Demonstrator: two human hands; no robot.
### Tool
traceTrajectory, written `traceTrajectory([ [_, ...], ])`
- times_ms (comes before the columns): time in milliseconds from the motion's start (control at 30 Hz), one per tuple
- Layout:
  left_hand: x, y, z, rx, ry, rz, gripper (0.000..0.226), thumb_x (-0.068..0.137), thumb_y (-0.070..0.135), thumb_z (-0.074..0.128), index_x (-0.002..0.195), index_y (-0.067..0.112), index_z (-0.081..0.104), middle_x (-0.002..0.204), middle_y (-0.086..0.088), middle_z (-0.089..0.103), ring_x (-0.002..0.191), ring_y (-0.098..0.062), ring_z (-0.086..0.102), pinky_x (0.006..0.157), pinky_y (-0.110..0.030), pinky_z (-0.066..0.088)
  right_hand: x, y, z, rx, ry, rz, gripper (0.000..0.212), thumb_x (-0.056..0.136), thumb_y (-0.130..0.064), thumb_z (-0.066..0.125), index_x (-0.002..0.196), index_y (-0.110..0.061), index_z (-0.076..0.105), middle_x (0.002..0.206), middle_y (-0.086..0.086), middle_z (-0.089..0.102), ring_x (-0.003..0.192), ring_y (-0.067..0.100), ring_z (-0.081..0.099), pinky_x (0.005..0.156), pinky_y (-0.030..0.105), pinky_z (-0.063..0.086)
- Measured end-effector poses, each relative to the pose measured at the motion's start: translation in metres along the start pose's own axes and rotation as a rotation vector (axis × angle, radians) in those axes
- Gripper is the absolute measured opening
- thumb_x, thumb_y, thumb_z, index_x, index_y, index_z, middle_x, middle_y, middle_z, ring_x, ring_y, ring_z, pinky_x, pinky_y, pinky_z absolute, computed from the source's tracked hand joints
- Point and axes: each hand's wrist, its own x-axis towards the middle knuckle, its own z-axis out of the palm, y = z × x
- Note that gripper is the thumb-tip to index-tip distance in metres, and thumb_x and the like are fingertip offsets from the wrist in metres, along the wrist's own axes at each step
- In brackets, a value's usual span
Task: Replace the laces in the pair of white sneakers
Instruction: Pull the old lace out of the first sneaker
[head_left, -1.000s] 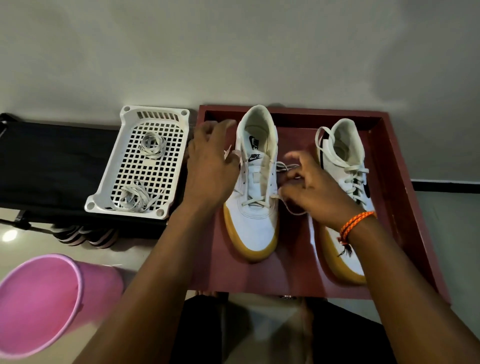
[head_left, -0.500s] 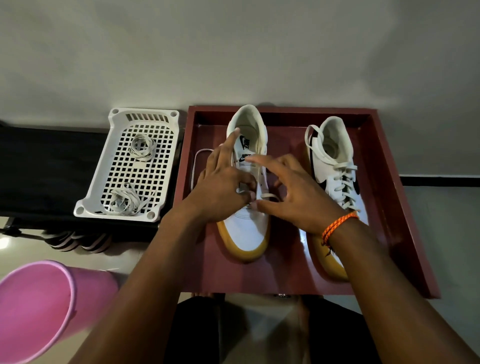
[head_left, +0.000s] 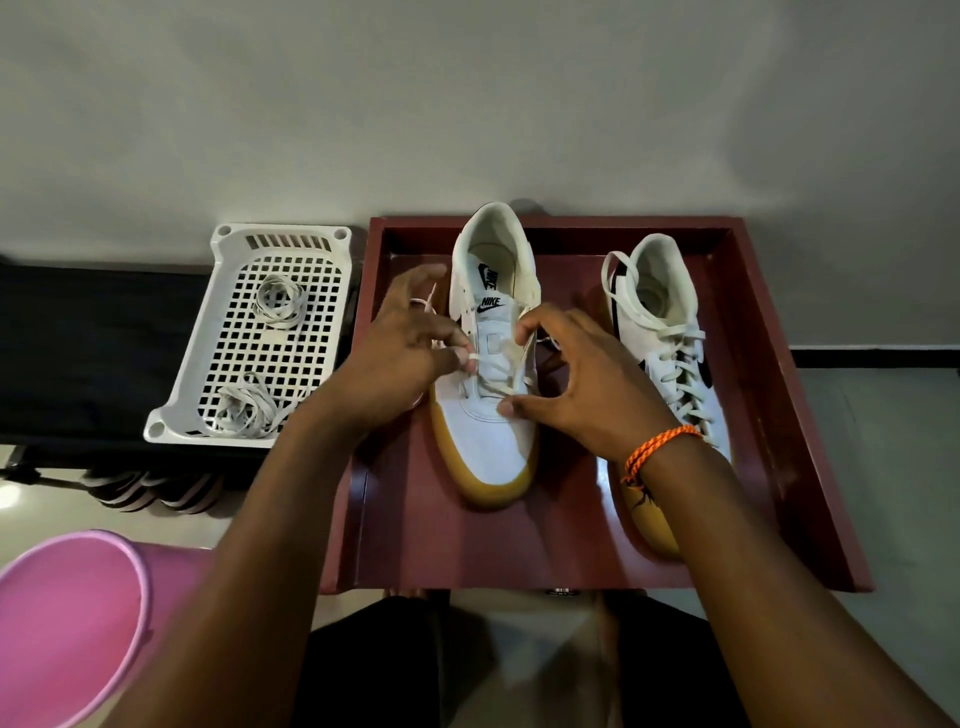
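Observation:
Two white sneakers with tan soles stand in a dark red tray (head_left: 769, 415). The left sneaker (head_left: 488, 441) is only partly laced, with a white lace (head_left: 496, 371) crossing its lower eyelets. My left hand (head_left: 405, 358) pinches that lace at the shoe's left eyelet row. My right hand (head_left: 582, 384) arches over the shoe's right side, index finger at the right eyelets and thumb pressing the vamp. Whether it holds the lace I cannot tell. The right sneaker (head_left: 670, 332) is fully laced, and my right wrist covers its toe.
A white perforated basket (head_left: 228, 332) left of the tray holds two bundles of white laces (head_left: 280, 304). It rests on a black surface (head_left: 78, 353). A pink bucket (head_left: 67, 623) stands at the lower left. A grey wall rises behind the tray.
My hands have spread apart over the left sneaker: the left hand went back to the left eyelet row, the right hand to the right side. More of the lace crossings now show.

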Motion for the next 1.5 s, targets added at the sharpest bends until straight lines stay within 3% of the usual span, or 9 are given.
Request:
traceTrajectory([
  [167, 0.005, -0.001, 0.012, 0.150, 0.148, 0.133, 0.022, 0.097, 0.018, 0.068, 0.098, 0.038, 0.077, 0.152, 0.006, 0.043, 0.142, -0.004, 0.041, 0.115, -0.042, 0.046, 0.002, 0.002, 0.004, 0.023, -0.002, -0.023, 0.063, 0.069, -0.056, 0.091, 0.118, -0.043, 0.052, 0.121, -0.013, 0.053, 0.101, 0.016, 0.064, 0.083, 0.044, 0.059],
  [300, 0.002, -0.003, 0.022, 0.416, 0.024, 0.152, 0.018, 0.095, 0.040, 0.065, 0.104, 0.041, 0.080, 0.175, 0.007, 0.013, 0.156, -0.028, 0.023, 0.122, -0.046, 0.028, 0.002, 0.002, 0.007, 0.022, 0.019, -0.030, 0.064, 0.069, -0.049, 0.093, 0.118, -0.041, 0.052, 0.120, -0.013, 0.054, 0.101, 0.018, 0.064, 0.082, 0.045, 0.059],
  [433, -0.002, -0.002, 0.034, 0.502, 0.012, 0.113, 0.019, 0.091, 0.022, 0.080, 0.099, 0.038, 0.079, 0.177, 0.007, -0.005, 0.159, -0.033, 0.011, 0.118, -0.045, 0.025, 0.002, 0.002, 0.008, 0.040, 0.034, -0.029, 0.061, 0.068, -0.042, 0.095, 0.113, -0.039, 0.054, 0.117, -0.014, 0.056, 0.098, 0.013, 0.066, 0.080, 0.043, 0.060],
  [700, 0.004, -0.001, 0.016, 0.286, 0.102, 0.144, 0.038, 0.091, 0.014, 0.081, 0.079, 0.047, 0.068, 0.175, 0.006, 0.009, 0.156, -0.029, 0.021, 0.122, -0.037, 0.024, 0.003, 0.002, 0.007, 0.043, 0.015, -0.028, 0.059, 0.068, -0.045, 0.095, 0.109, -0.039, 0.052, 0.115, -0.014, 0.056, 0.098, 0.014, 0.066, 0.081, 0.045, 0.059],
  [833, 0.008, -0.006, 0.010, 0.279, 0.153, 0.188, 0.034, 0.091, 0.010, 0.074, 0.093, 0.044, 0.074, 0.169, 0.006, 0.026, 0.150, -0.028, 0.035, 0.119, -0.056, 0.038, 0.003, 0.002, 0.007, 0.043, 0.016, -0.032, 0.058, 0.069, -0.044, 0.094, 0.109, -0.039, 0.052, 0.116, -0.013, 0.056, 0.098, 0.015, 0.065, 0.081, 0.045, 0.060],
  [967, 0.001, -0.008, 0.034, 0.545, 0.007, 0.222, 0.014, 0.093, 0.036, 0.069, 0.103, 0.039, 0.079, 0.178, 0.005, 0.005, 0.163, -0.036, 0.010, 0.121, -0.069, 0.026, 0.003, 0.003, 0.007, 0.053, 0.018, -0.050, 0.058, 0.068, -0.040, 0.094, 0.110, -0.038, 0.053, 0.114, -0.013, 0.056, 0.098, 0.014, 0.066, 0.080, 0.045, 0.060],
  [1133, 0.004, -0.006, 0.032, 0.499, 0.045, 0.180, 0.005, 0.093, 0.032, 0.080, 0.090, 0.035, 0.080, 0.178, 0.010, 0.007, 0.161, -0.029, 0.013, 0.122, -0.053, 0.026, 0.004, 0.004, 0.007, 0.046, 0.018, -0.045, 0.059, 0.067, -0.043, 0.094, 0.107, -0.038, 0.052, 0.113, -0.013, 0.057, 0.098, 0.015, 0.065, 0.082, 0.046, 0.059],
  [1367, 0.013, -0.011, 0.010, 0.225, 0.287, 0.193, 0.019, 0.086, 0.027, 0.067, 0.087, 0.046, 0.073, 0.164, 0.002, 0.039, 0.150, -0.025, 0.037, 0.115, -0.058, 0.041, 0.003, 0.002, 0.006, 0.037, 0.015, -0.032, 0.058, 0.068, -0.043, 0.094, 0.108, -0.037, 0.052, 0.112, -0.013, 0.055, 0.097, 0.016, 0.064, 0.083, 0.045, 0.058],
  [1500, 0.005, -0.005, 0.026, 0.478, 0.093, 0.210, 0.024, 0.090, 0.031, 0.065, 0.100, 0.050, 0.077, 0.175, 0.008, 0.020, 0.160, -0.033, 0.020, 0.121, -0.066, 0.026, 0.003, 0.000, 0.005, 0.047, 0.009, -0.027, 0.060, 0.068, -0.040, 0.095, 0.111, -0.037, 0.053, 0.116, -0.012, 0.056, 0.100, 0.014, 0.065, 0.085, 0.045, 0.059],
])
